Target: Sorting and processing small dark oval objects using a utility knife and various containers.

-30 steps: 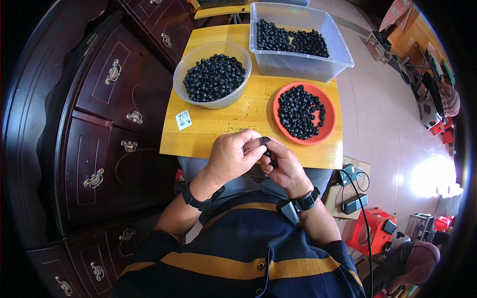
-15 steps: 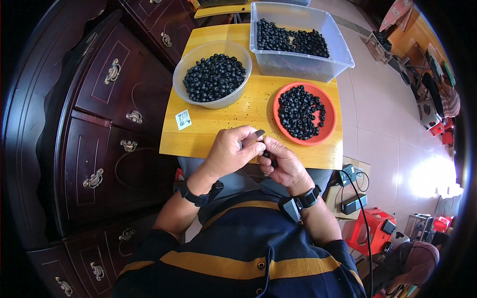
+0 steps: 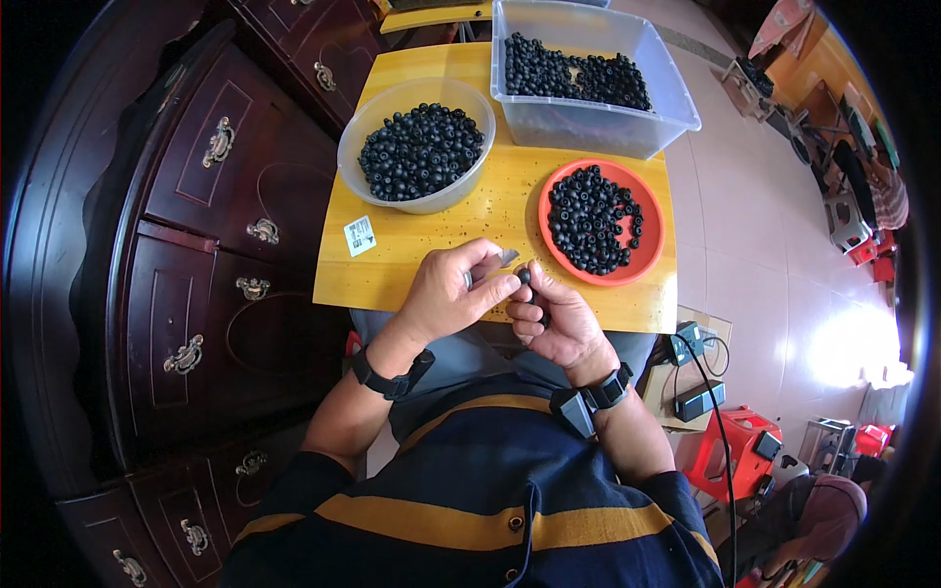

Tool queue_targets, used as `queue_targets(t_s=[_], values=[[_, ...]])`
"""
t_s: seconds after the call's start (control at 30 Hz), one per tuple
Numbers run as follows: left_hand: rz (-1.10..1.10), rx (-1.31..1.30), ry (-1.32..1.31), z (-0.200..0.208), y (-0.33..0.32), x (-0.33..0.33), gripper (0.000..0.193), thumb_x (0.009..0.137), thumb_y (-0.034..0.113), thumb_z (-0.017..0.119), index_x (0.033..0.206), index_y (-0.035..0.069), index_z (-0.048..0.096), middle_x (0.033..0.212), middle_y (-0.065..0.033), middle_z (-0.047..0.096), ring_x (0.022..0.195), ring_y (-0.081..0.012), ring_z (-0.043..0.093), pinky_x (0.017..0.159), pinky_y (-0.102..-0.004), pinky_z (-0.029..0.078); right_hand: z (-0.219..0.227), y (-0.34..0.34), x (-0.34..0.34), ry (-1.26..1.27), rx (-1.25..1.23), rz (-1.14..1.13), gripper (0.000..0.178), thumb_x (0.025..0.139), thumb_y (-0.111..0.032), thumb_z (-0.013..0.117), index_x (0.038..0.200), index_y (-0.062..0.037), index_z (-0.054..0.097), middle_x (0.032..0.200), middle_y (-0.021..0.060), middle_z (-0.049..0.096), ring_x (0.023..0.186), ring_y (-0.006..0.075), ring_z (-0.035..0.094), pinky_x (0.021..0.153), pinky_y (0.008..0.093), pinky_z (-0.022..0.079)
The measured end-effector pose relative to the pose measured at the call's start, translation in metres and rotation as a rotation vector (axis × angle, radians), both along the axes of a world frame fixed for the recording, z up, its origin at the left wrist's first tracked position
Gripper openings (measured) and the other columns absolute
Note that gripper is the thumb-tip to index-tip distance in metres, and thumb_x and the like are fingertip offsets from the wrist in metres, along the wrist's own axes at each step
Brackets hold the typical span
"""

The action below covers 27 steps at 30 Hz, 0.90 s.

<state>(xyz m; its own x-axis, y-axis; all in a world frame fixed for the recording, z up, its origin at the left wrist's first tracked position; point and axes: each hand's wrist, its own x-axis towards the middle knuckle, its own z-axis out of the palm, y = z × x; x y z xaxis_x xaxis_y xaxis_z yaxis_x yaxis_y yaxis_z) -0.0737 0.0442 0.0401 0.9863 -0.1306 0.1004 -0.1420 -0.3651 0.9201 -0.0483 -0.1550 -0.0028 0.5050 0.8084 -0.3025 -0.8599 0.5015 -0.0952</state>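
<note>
Over the near edge of the yellow table my left hand [image 3: 446, 296] is closed on a small flat grey blade [image 3: 509, 257], whose tip sticks out past the fingers. My right hand [image 3: 561, 321] pinches a round black bead [image 3: 523, 276] between thumb and forefinger. More black pieces show in its curled fingers, partly hidden. The left thumb reaches close to the pinched bead. Just beyond my right hand sits an orange-red plate [image 3: 651, 257] of black beads with holes. Farther off to the left, a round clear bowl [image 3: 355, 180] is heaped with similar beads.
A large clear plastic bin [image 3: 608, 132] with black beads stands at the table's far right. Dark crumbs and a white label [image 3: 360, 236] lie on the yellow table [image 3: 461, 227]. Dark wooden drawers [image 3: 216, 225] rise at the left. A black cable [image 3: 723, 441] hangs at the right.
The blade has drawn back from the right hand's fingertips and tilted. The pinched bead now shows more plainly between the right thumb and forefinger.
</note>
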Motion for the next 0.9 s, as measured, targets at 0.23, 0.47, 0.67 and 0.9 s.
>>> queue_targets(t_s=[0.23, 0.47, 0.67, 0.9], values=[[0.034, 0.344, -0.267, 0.002, -0.008, 0.001, 0.042, 0.086, 0.045, 0.078, 0.084, 0.006, 0.061, 0.069, -0.0071, 0.064, 0.058, -0.0272, 0.063, 0.054, -0.0388, 0.048, -0.002, 0.000, -0.001, -0.009, -0.051, -0.003, 0.019, 0.105, -0.029, 0.059, 0.115, -0.0129, 0.058, 0.085, -0.0015, 0.058, 0.064, 0.0072, 0.049, 0.050, 0.0201, 0.039], [0.021, 0.428, -0.345, 0.004, -0.011, 0.000, 0.042, 0.087, 0.047, 0.076, 0.085, 0.008, 0.061, 0.071, -0.0071, 0.066, 0.063, -0.0290, 0.067, 0.056, -0.0410, 0.051, -0.006, 0.001, -0.004, -0.019, -0.094, -0.018, 0.011, 0.104, -0.021, 0.059, 0.112, -0.0143, 0.058, 0.085, -0.0022, 0.060, 0.064, 0.0073, 0.052, 0.051, 0.0202, 0.041], [0.033, 0.493, -0.405, 0.002, -0.013, -0.001, 0.040, 0.089, 0.043, 0.076, 0.085, 0.006, 0.061, 0.072, -0.0076, 0.065, 0.063, -0.0283, 0.066, 0.056, -0.0384, 0.051, -0.004, 0.001, -0.006, -0.033, -0.106, -0.053, 0.009, 0.105, -0.023, 0.059, 0.111, -0.0163, 0.058, 0.084, -0.0022, 0.060, 0.064, 0.0074, 0.053, 0.052, 0.0206, 0.041], [0.064, 0.476, -0.389, -0.005, -0.016, -0.002, 0.043, 0.090, 0.045, 0.075, 0.078, 0.007, 0.059, 0.065, -0.0091, 0.061, 0.058, -0.0290, 0.063, 0.053, -0.0397, 0.047, 0.006, 0.004, -0.007, -0.001, -0.215, -0.092, 0.012, 0.105, -0.029, 0.059, 0.109, -0.0168, 0.059, 0.082, -0.0028, 0.058, 0.063, 0.0067, 0.051, 0.052, 0.0201, 0.040]])
